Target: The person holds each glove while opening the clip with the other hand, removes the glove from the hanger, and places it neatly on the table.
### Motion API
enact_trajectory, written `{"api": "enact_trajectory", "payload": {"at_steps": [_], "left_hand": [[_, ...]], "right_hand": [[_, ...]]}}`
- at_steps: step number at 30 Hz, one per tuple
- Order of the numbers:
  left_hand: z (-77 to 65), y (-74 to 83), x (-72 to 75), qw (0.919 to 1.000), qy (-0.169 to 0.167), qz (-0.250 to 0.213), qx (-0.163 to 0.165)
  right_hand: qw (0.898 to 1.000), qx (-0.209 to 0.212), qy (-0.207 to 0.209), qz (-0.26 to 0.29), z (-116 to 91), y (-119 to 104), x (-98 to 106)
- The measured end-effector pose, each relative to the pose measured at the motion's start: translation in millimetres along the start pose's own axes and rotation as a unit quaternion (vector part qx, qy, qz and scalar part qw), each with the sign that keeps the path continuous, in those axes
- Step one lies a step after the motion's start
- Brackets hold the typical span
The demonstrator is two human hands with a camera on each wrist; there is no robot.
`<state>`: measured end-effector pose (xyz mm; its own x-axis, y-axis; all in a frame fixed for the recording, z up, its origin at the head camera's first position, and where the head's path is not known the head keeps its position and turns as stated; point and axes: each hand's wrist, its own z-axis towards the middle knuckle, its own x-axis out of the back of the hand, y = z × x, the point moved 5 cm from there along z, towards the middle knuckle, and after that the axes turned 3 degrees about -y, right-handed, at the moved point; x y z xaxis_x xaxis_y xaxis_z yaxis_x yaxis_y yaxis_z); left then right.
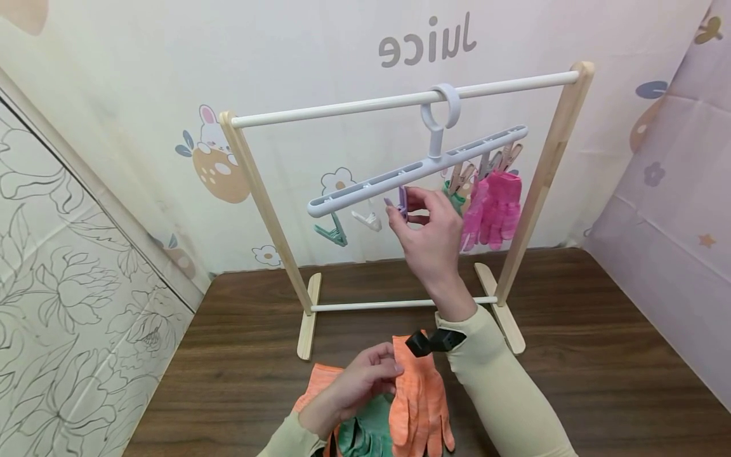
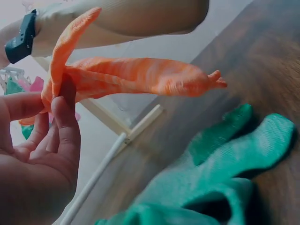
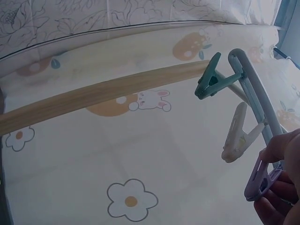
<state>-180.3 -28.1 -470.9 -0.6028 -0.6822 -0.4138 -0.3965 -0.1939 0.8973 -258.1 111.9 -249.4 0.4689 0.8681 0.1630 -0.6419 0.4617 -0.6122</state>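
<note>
My right hand (image 1: 431, 231) pinches a purple clothespin (image 3: 257, 180) that hangs under the pale grey hanger (image 1: 365, 188). A white clothespin (image 3: 236, 136) and a green clothespin (image 3: 208, 82) dangle beside it, holding nothing. Lower down, my left hand (image 1: 365, 381) pinches the cuff of an orange glove (image 1: 419, 393) between thumb and fingers, and its glove fingers hang toward the table. Beneath that hand lie a green glove (image 2: 220, 159) and another orange piece (image 1: 322, 379), partly hidden by the left arm.
The hanger hooks over the white top bar (image 1: 342, 109) of a wooden rack. On its right side, clothespins hold pink gloves (image 1: 502, 209) and a green item (image 1: 455, 198). The rack's wooden feet (image 1: 308, 317) stand on the brown table (image 1: 228, 355), before a patterned curtain (image 1: 320, 51).
</note>
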Motion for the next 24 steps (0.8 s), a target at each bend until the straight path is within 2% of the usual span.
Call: {"api": "enact_trajectory", "payload": {"at_steps": [5,9,12,15,19,24], "left_hand": [[0.2,-9.1,-1.9,0.9995,-0.003,0.020,0.023],[-0.4,-16.4,1.4,0.9980,0.019,0.047,0.037],[-0.4,-21.1,5.8,0.9947,0.039,0.085,0.042],[0.0,-23.9,10.4,0.9887,0.052,0.135,0.040],[1.4,-25.9,17.0,0.9768,0.062,0.202,0.037],[3.1,-28.5,27.1,0.9668,0.067,0.243,0.040]], "right_hand": [[1.000,-0.004,-0.002,0.002,-0.6,0.3,0.0],[1.000,-0.004,-0.003,0.008,-0.8,-1.6,1.5],[1.000,-0.003,-0.005,0.010,-1.1,-2.0,1.9],[1.000,-0.005,-0.006,0.008,-1.4,-2.3,2.6],[1.000,-0.010,-0.005,0.004,-2.3,-3.2,4.6],[1.000,-0.007,-0.008,0.000,-3.5,-2.5,5.6]]}}
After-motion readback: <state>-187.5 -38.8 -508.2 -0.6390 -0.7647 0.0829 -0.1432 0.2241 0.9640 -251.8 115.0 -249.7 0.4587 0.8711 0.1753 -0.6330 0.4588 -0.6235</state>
